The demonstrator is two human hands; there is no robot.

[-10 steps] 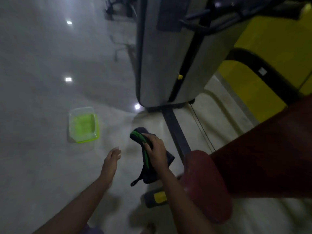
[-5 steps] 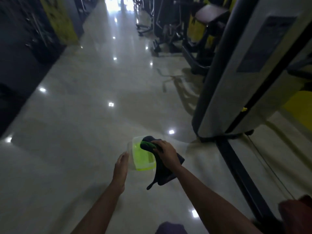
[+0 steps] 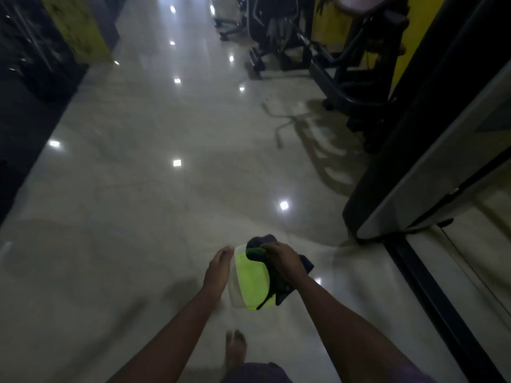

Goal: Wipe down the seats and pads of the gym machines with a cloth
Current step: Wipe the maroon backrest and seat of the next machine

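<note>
Glossy pale tiled floor [image 3: 166, 203] fills most of the head view, ceiling lights reflected in it. The tall grey-and-black gym machine housing [image 3: 431, 167] stands along the right edge, with a black base rail running toward the camera. More black machine frames [image 3: 326, 51] line the same side further down the aisle, blurred. No seat or pad shows clearly here, so this looks like a re-wetting stop between machines rather than wiping. The translucent plastic tub with lime-green liquid [image 3: 249, 280] sits low in the centre, probably left in the open aisle so it stays within reach and off the equipment. The dark cloth with a green edge [image 3: 258, 246] is bunched over the tub's far right corner, its loose tail hanging down across the tub's right side, likely held there ready to dip or to drip back into the tub. The right hand [image 3: 282, 259] clutches that cloth from above, fingers curled round the bunch, knuckles up, forearm reaching down and forward. The left hand [image 3: 218, 269] is empty, fingers straight and together, palm turned inward just beside the tub's left wall; cannot tell if it touches, probably going to steady or lift it. The hands sit apart with the tub between them. A bare foot [image 3: 235, 352] shows below the arms.
</note>
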